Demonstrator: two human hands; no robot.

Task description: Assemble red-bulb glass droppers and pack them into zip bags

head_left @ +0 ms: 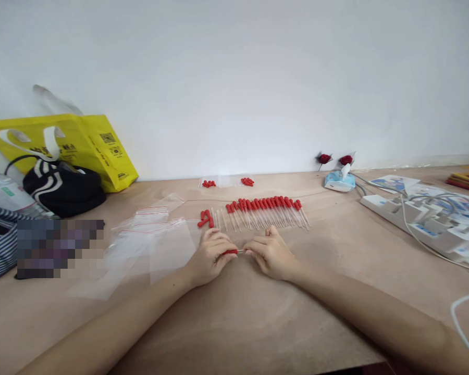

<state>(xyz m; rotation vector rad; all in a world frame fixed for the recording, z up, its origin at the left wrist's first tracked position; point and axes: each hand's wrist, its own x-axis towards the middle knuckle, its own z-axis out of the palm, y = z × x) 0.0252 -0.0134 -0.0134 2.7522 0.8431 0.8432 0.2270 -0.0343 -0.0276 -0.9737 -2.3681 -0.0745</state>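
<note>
Low over the table, my left hand (213, 256) is closed around a red rubber bulb (230, 252). A thin clear dropper tube (241, 251) runs from the bulb into the pinched fingers of my right hand (271, 253). Just beyond my hands lies a row of glass droppers with red bulbs (263, 204), their tips pointing toward me. At the row's left end are several bare glass tubes (221, 219). A few loose red bulbs (206, 219) lie beside those tubes, above my left hand.
Clear zip bags (152, 239) spread left of my hands. More red bulbs on a bag (209, 184) lie near the wall. A yellow bag (105, 151) and black pouch (64, 187) stand left. Right are a tissue pack (339, 181), power strips (426, 226) and a cable (408, 224).
</note>
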